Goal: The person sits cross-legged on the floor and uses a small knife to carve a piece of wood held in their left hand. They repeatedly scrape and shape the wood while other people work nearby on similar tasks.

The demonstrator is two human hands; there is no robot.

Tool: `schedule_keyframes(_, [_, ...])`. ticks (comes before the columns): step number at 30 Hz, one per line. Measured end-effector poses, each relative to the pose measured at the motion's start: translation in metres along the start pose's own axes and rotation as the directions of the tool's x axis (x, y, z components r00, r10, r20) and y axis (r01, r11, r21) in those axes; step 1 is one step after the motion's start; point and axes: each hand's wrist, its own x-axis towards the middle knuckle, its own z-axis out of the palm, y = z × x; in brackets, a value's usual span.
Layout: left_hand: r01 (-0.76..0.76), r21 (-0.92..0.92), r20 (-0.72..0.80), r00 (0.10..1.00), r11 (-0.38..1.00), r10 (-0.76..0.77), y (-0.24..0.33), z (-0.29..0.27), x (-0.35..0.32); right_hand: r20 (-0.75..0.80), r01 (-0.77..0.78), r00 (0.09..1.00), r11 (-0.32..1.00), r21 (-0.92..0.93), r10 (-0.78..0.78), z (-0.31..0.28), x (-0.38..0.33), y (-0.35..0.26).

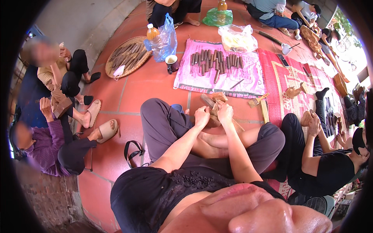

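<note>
My left hand [202,117] and my right hand [225,113] are close together in front of my crossed legs, both with fingers closed. Between them is a brown piece of wood [213,111], partly covered by my fingers; the left hand grips its side. My right fingers are pinched near its upper end, and whatever tool they may hold is hidden. Just beyond my hands lie more wooden blocks [220,96]. A flat brush [258,101] with a wooden handle rests to the right, by an upright-looking wooden strip [265,111].
Ahead, a pink sheet [182,79] bears rows of wooden-handled tools [216,62]. Left of it are a mug [171,64], a blue plastic bag [164,40] and a round woven tray [110,69]. A red mat [274,83] spreads right. Other people sit at both sides and ahead.
</note>
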Motion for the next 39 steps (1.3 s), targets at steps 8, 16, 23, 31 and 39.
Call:
schedule_keyframes(8, [-0.012, -0.024, -0.009, 1.000, 1.000, 0.012, -0.001, 0.001, -0.002, -0.100, 0.193, 0.976, 0.981, 0.001, -0.192, 0.007, -0.064, -0.010])
schedule_keyframes(16, [-0.003, -0.012, 0.044, 0.999, 1.000, 0.004, -0.001, 0.002, 0.004, -0.123, -0.075, 0.988, 0.989, 0.126, 0.091, 0.008, -0.008, 0.009])
schedule_keyframes(23, [-0.012, -0.074, 0.019, 1.000, 0.997, 0.013, 0.003, -0.002, -0.001, -0.326, 0.265, 0.919, 0.959, 0.101, -0.220, 0.019, -0.055, -0.002])
schedule_keyframes(31, [-0.016, -0.014, 0.041, 0.999, 1.000, 0.016, 0.003, -0.003, 0.001, -0.100, -0.117, 0.986, 0.980, 0.159, 0.134, 0.013, -0.013, 0.020])
schedule_keyframes(39, [0.013, 0.003, 0.062, 0.998, 1.000, -0.014, 0.004, -0.003, 0.001, -0.164, 0.029, 0.986, 0.995, 0.100, -0.012, 0.012, -0.037, 0.001])
